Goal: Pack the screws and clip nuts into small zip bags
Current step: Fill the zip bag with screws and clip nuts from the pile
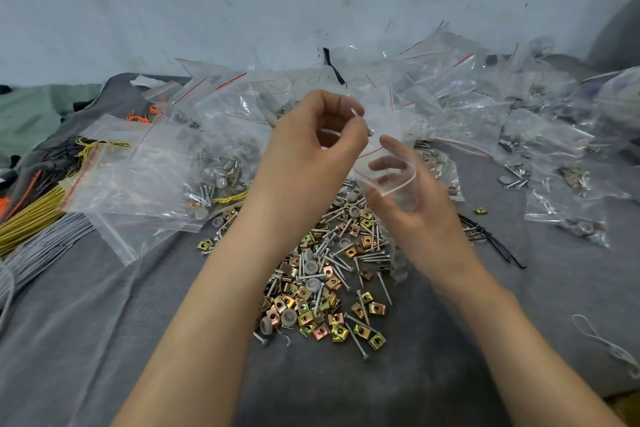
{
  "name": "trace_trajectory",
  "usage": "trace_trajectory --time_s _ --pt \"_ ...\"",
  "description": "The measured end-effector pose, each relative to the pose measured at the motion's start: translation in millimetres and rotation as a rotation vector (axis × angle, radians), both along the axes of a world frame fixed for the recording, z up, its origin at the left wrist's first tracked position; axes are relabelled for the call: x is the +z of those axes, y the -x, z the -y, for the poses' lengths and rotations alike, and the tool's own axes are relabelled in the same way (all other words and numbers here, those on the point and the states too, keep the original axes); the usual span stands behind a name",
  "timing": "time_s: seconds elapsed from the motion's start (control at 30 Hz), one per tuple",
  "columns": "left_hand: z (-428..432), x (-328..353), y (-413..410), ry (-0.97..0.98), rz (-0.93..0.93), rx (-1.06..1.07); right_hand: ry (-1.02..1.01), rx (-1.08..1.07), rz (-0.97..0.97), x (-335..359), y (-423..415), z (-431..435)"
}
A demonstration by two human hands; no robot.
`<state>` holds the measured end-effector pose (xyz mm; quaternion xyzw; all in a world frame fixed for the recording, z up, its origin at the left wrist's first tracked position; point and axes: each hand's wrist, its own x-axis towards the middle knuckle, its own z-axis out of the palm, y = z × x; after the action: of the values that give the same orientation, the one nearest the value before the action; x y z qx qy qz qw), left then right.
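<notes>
Risk: left hand (320, 149) pinches a screw (355, 113) over zip bag (389, 182) gripped open by right hand (419, 222); slack mouth could fold, spilling it.

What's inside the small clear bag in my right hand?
The small clear zip bag, held open by the right hand, shows no screw or clip nut inside, only fingers through the plastic. Its blurred lower end cannot be read.

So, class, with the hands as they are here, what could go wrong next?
The screw pinched in the left hand could miss the small mouth of the zip bag and fall into the pile below. The thin bag, held open by the right hand, might fold shut or slip.
</notes>
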<state>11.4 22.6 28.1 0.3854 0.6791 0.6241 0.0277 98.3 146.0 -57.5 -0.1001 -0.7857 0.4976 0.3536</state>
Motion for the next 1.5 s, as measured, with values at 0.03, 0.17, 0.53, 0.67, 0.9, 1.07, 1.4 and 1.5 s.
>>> trace_trajectory --time_s 0.03,0.17,0.53,0.67,0.9,1.07,1.4,1.5 --pt "-1 -1 0 0.021 -0.012 -0.011 0.001 -0.001 0.001 0 0 0" --pt "-4 -7 -2 0.149 -0.086 -0.083 0.021 0.013 -0.008 1 0 0" --pt "4 -16 14 0.157 -0.103 0.001 0.148 0.024 -0.079 1 1 -7" --pt "10 -33 24 0.387 -0.141 0.0 0.201 0.034 -0.128 2 -1 -11" --pt "18 -66 27 0.936 -0.359 -0.056 0.286 0.05 -0.19 2 -3 -14" --pt "19 -76 27 1.017 -0.492 -0.056 0.267 0.046 -0.167 2 -3 -16" --pt "15 -79 26 1.04 -0.48 -0.07 0.248 0.008 -0.141 1 -5 -17" --pt "15 -80 27 1.002 -0.474 -0.055 0.239 0.003 -0.142 1 -4 -18"
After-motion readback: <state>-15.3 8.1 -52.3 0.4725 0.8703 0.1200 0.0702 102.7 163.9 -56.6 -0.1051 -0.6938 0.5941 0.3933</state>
